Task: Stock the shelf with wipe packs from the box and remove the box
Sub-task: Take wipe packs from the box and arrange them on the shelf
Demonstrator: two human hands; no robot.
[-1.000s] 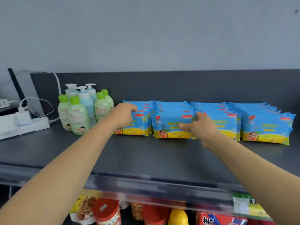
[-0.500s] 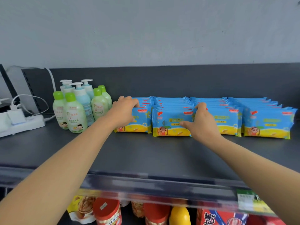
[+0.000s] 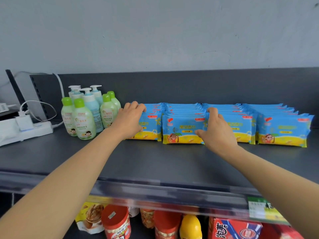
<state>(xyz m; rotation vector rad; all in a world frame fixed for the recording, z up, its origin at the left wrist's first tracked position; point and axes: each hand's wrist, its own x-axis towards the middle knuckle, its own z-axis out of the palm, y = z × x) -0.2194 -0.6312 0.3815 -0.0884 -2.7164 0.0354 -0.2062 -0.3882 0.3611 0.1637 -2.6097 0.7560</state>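
— Which step is in hand?

— Squaring up, by my reading. Four rows of wipe packs [image 3: 184,130] are standing on the dark shelf [image 3: 155,163], all to the right of the lotion bottles [image 3: 84,118]. No box is showing anywhere, so removing it is either done or waiting out of sight; I cannot tell which.

— The hands?

— Both arms are reaching out straight over the shelf's front lip. The left hand [image 3: 129,121] is lying palm-down on the row just beside the lotion bottles, fingers curled over the top edges of those packs, thumb hidden. The right hand [image 3: 218,133] is sitting two rows out from the bottles, at the seam there: thumb pressing the face of the second row's front pack, fingers hooked over the top edges at the third row's left end.

— Gripping or just pressing?

— Closed around pack edges on both sides, bracing rather than lifting, I'd say.

— Next move?

— Probably nudging the two rows nearest the bottles flush with the others, gently, since the soft packs look apt to tip. Then the box, if it's around.
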